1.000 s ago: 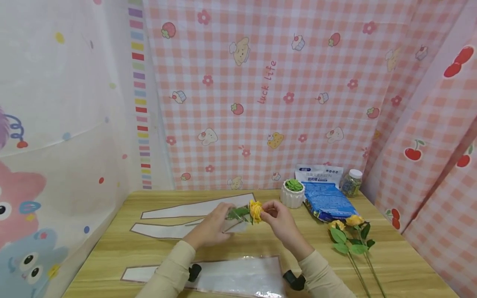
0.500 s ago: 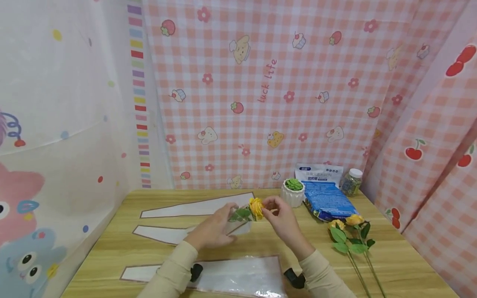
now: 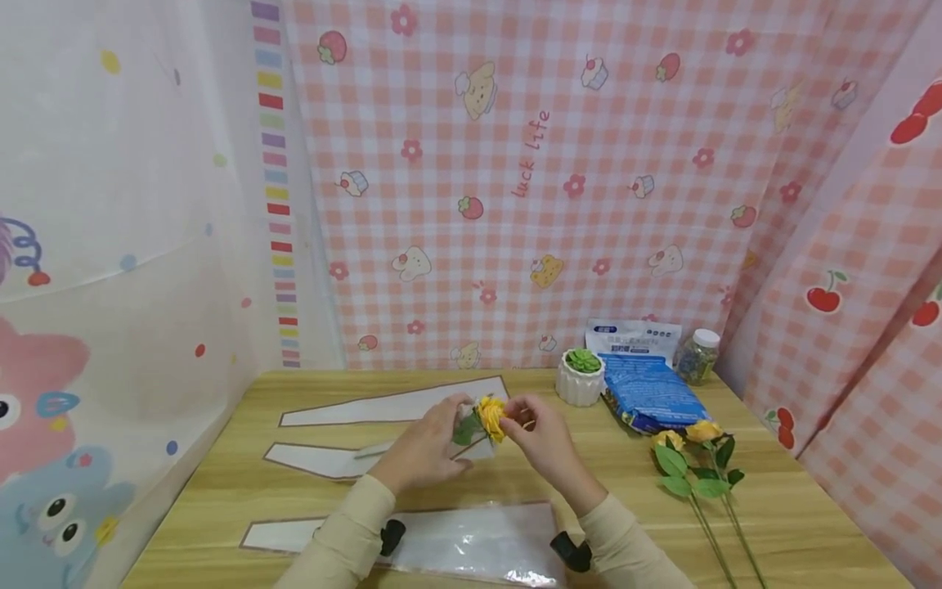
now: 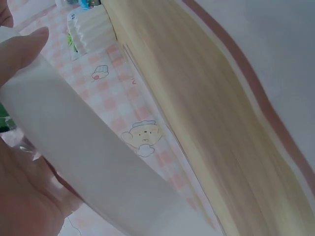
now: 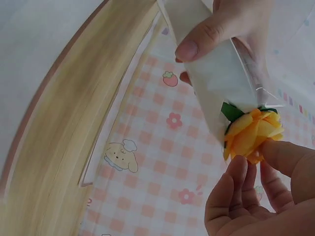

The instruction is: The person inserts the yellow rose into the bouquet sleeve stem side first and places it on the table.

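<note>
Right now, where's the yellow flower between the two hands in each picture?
Head: the yellow flower is below the middle, a little right, at the right hand.
Left wrist: no yellow bloom shows; a bit of green at the left edge may be a leaf.
Right wrist: the yellow flower is right of the middle, slightly low.
Shared landmark: the pink checked cloth appears behind in all three.

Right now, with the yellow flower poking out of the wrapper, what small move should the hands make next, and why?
Probably the right hand should ease the yellow flower slightly deeper into the white wrapper: its bloom pokes out at the open end, the right hand pinches the petals, and the left hand grips the wrapper, which should steady it.
</note>
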A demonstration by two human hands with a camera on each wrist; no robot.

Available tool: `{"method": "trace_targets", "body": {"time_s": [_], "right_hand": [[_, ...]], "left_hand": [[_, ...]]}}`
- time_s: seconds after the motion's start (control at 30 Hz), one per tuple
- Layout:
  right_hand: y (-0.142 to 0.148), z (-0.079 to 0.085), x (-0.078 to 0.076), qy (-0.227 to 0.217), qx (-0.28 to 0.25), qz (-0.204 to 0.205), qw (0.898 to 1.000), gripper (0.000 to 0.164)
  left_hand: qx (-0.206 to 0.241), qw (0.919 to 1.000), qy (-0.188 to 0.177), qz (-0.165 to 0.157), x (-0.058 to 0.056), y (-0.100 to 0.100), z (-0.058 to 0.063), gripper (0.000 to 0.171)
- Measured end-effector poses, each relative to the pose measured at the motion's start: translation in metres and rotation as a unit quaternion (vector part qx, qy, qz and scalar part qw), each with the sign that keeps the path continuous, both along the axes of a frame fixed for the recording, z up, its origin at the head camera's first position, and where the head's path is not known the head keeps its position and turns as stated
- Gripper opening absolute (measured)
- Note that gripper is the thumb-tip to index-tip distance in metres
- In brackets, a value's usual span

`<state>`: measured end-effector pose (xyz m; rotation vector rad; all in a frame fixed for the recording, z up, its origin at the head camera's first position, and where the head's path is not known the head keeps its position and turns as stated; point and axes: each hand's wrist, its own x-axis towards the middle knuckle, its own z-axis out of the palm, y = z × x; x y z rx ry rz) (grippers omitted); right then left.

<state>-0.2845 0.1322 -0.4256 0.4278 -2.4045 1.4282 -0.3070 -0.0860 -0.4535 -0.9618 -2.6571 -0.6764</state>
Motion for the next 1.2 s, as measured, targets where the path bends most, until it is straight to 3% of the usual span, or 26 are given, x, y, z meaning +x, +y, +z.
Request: {"method": "trace_targets", "body": {"time_s": [0.27, 0.83, 0.93, 1.07, 1.2], "right_hand": [[-0.007, -0.002, 0.000, -0.022, 0.017, 0.009, 1.000, 0.012], [-0.018, -0.007, 0.004, -0.012, 0.002, 0.024, 1.000, 0.012], [-0.015, -0.007, 0.003, -0.030, -0.026, 0.029, 0.999, 0.005], [-0.007, -0.004, 0.000, -0.062, -0.083, 0.031, 0.994, 0.014], [-0.001, 0.001, -0.004, -0.083, -0.073, 0.025, 0.994, 0.024]], "left_hand": [[0.006, 0.9999, 0.012, -0.003, 0.001, 0.002, 0.001, 0.095], [0.006, 0.9999, 0.012, -0.004, 0.000, -0.001, 0.001, 0.094], [0.022, 0.9997, -0.002, -0.008, 0.000, -0.004, 0.002, 0.095], [0.037, 0.9990, -0.020, -0.013, 0.000, -0.008, 0.003, 0.096], [0.031, 0.9992, -0.020, -0.018, 0.002, -0.009, 0.006, 0.094]]}}
